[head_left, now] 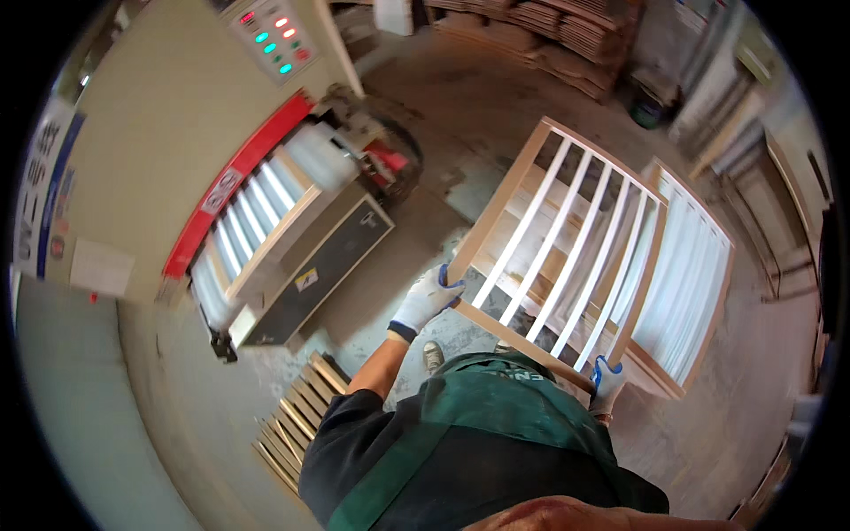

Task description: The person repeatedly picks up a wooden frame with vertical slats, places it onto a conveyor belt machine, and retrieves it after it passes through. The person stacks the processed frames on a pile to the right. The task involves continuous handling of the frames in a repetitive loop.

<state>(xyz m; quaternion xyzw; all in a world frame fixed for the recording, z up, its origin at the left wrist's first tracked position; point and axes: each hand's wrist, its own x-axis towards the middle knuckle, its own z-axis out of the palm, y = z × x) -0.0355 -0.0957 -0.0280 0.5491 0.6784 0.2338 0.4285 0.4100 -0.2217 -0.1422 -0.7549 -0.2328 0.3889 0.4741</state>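
A wooden frame with several white slats is held tilted in front of me by both hands. My left hand, in a white glove with a blue cuff, is closed around its near left corner. At the near right corner, my right hand, in a white and blue glove, grips the frame's edge; its fingers are partly hidden. Just beyond that hand lies a stack of similar slatted frames. Another slatted frame rests on the rollers of a machine at the left, partly under its red front bar.
The machine carries a lit control panel and a dark lower box. Wooden strips lie by my left side. Stacked boards stand at the back, near a dark bucket. A metal rack is at far right.
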